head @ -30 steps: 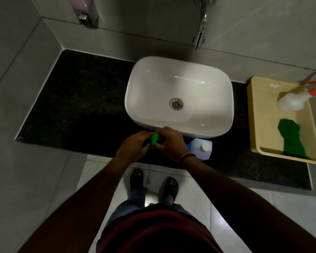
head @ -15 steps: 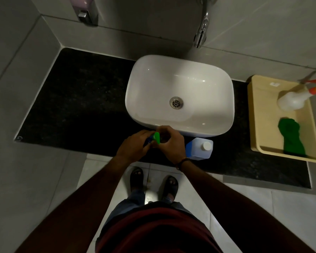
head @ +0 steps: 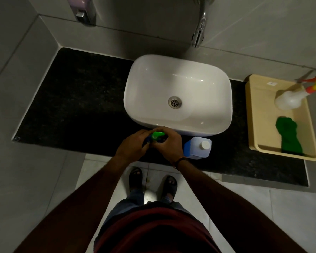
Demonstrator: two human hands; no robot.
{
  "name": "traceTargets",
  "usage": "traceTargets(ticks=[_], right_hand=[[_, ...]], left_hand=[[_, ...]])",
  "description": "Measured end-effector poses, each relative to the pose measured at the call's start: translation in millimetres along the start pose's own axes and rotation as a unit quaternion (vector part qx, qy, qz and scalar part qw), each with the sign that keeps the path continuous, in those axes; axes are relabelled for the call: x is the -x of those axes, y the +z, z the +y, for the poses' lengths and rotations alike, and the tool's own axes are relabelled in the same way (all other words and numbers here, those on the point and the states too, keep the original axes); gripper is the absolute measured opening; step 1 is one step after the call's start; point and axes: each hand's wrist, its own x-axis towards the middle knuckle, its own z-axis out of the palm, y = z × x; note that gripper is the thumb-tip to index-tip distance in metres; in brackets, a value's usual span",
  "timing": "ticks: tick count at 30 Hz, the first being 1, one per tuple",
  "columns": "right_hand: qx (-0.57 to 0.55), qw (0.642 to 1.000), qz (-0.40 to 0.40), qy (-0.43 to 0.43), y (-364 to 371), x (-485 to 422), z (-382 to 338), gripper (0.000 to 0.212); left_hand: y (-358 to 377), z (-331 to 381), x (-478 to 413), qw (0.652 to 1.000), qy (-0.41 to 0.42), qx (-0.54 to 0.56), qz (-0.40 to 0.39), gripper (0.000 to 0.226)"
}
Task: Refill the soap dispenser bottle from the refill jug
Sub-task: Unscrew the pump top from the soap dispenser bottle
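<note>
A small blue soap dispenser bottle with a green pump top [head: 156, 135] stands on the black counter [head: 77, 106] just in front of the white basin. My left hand [head: 132, 146] wraps the bottle's body from the left. My right hand [head: 169, 143] grips the green pump top from the right. Most of the bottle is hidden by both hands. The refill jug [head: 197, 147], blue-white with a white cap on, stands upright on the counter right beside my right wrist.
A white basin [head: 215, 125] sits mid-counter under a chrome tap [head: 199, 31]. A beige tray [head: 252, 143] at the right holds a white spray bottle [head: 290, 100] and a green cloth [head: 288, 137]. A wall dispenser [head: 82, 10] hangs at the back left.
The green pump top has turned under my right hand, showing more of its length now. Both hands stay on the bottle at the same spot.
</note>
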Motion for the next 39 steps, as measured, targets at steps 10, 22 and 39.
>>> traceTargets(ticks=[10, 22, 39], right_hand=[[-0.024, 1.000, -0.014, 0.004, -3.5, 0.9, -2.8, 0.043], [0.020, 1.000, -0.011, -0.016, -4.3, 0.1, -4.8, 0.041], [0.025, 1.000, 0.001, -0.013, -0.9, 2.4, -0.8, 0.042]], left_hand=[[2.3, 1.2, 1.8, 1.000, 0.002, -0.002, 0.009, 0.048], [1.0, 1.6, 1.7, 1.000, -0.006, 0.004, 0.000, 0.045], [1.0, 1.5, 1.2, 1.000, -0.004, 0.022, 0.008, 0.049]])
